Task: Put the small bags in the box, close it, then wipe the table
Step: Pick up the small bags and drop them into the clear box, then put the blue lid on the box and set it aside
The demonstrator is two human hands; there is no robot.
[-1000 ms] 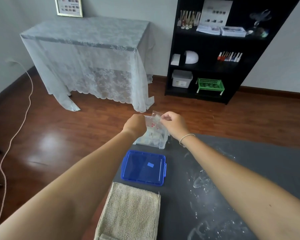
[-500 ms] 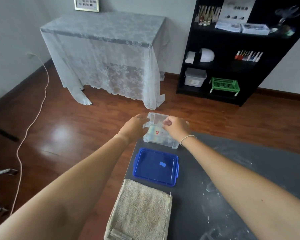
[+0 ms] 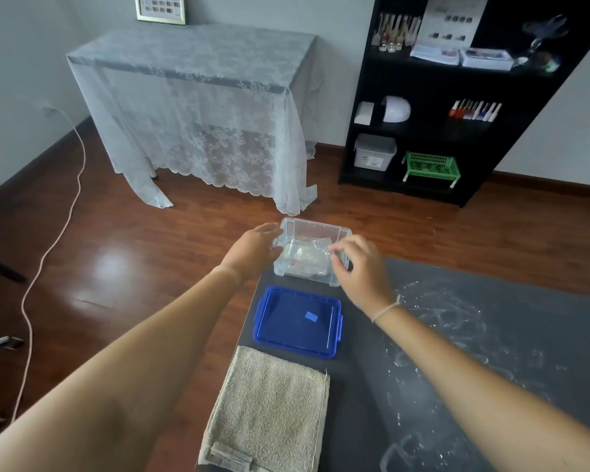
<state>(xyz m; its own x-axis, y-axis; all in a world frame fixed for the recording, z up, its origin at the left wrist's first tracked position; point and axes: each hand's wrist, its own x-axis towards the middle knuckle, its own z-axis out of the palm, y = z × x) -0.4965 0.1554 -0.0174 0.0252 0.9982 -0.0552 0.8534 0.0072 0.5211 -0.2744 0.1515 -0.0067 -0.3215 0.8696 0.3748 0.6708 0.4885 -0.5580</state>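
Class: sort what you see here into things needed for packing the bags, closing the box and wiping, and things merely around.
Needed: clear plastic box, small clear bags, blue plastic lid, beige folded towel, dusty grey table.
Around: black shelf unit, green basket, lace-draped table, floor cable.

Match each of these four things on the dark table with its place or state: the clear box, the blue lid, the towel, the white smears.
1 clear box
2 blue lid
3 towel
4 white smears

A folded, at the near edge
B open, small bags inside
C spread over the table's right part
D flat between box and towel

Pairs: 1-B, 2-D, 3-A, 4-C
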